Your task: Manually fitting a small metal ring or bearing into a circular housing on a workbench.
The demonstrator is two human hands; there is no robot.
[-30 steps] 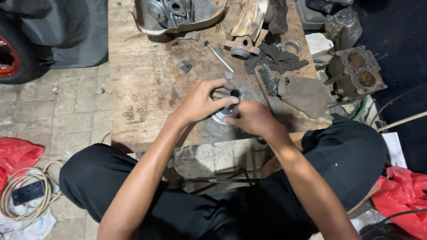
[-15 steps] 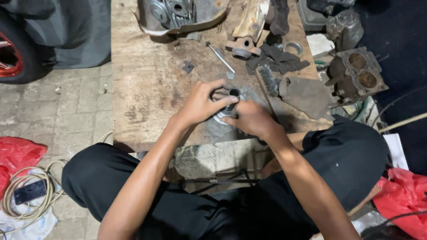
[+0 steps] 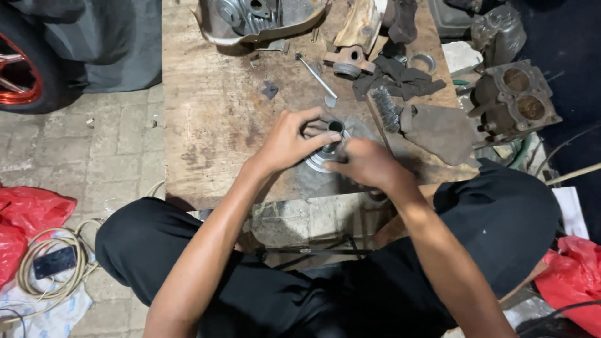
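A round silver metal part (image 3: 325, 150) with a hollow hub rests on the wooden board (image 3: 219, 125). My left hand (image 3: 291, 141) wraps over its left side, fingers curled around the hub. My right hand (image 3: 369, 164) presses against its right side, fingers bent onto the part. Both hands grip it; much of the part is hidden under them.
A metal rod (image 3: 316, 78), dark rag (image 3: 400, 78), wire brush (image 3: 387, 107) and engine cover (image 3: 256, 19) lie on the board. An engine block (image 3: 516, 100) sits right. Red bags (image 3: 25, 219) and coiled cable (image 3: 56, 275) lie on the paving.
Both hands stay on the metal part; fingers shift slightly around it. The view has barely moved.
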